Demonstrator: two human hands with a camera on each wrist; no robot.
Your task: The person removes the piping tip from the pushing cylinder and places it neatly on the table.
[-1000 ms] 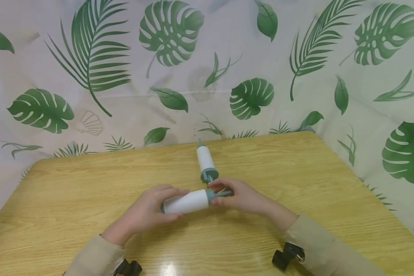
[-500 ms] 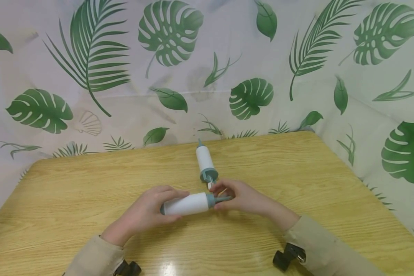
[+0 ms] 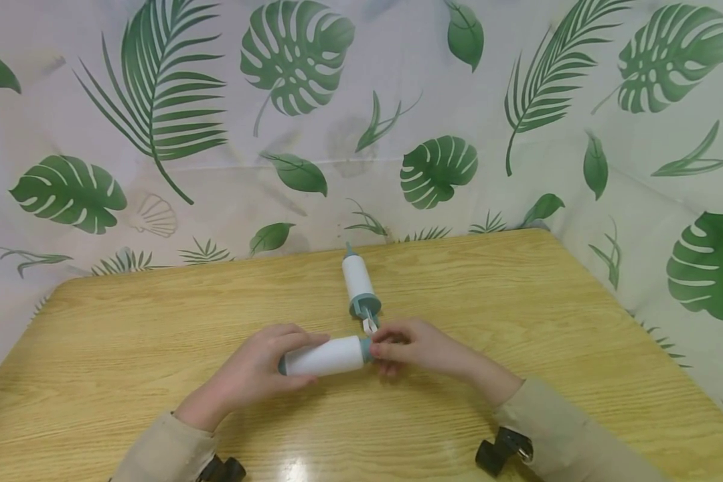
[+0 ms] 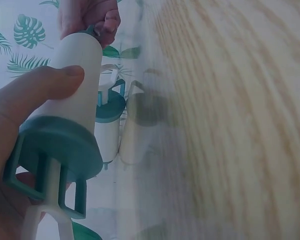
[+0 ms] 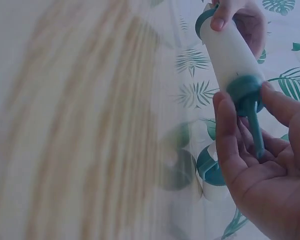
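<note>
A white syringe (image 3: pixel 327 357) with teal ends lies crosswise between both hands, over the table. Its barrel is gripped by my left hand (image 3: pixel 250 368), thumb on the near side and fingers on the far side. At the other end, my right hand (image 3: pixel 424 347) pinches the teal cap (image 5: pixel 244 86). A thin teal nozzle (image 5: pixel 255 127) points into the right palm. In the left wrist view a teal flange (image 4: pixel 62 145) with square loops and a white plunger handle (image 4: pixel 47 212) show behind the left hand. A second, similar syringe (image 3: pixel 357 276) lies just beyond, its plunger handle toward me.
The wood-grain table (image 3: pixel 175 314) runs back to a white leaf-print sheet (image 3: pixel 373 73) hung behind and at the right. Black wrist cameras (image 3: pixel 503 450) sit at the beige sleeves (image 3: pixel 569 422).
My right hand's fingers have shifted around the cap, with thumb and fingertips now closer together at it and the nozzle hidden from the head view. The left hand holds its place.
</note>
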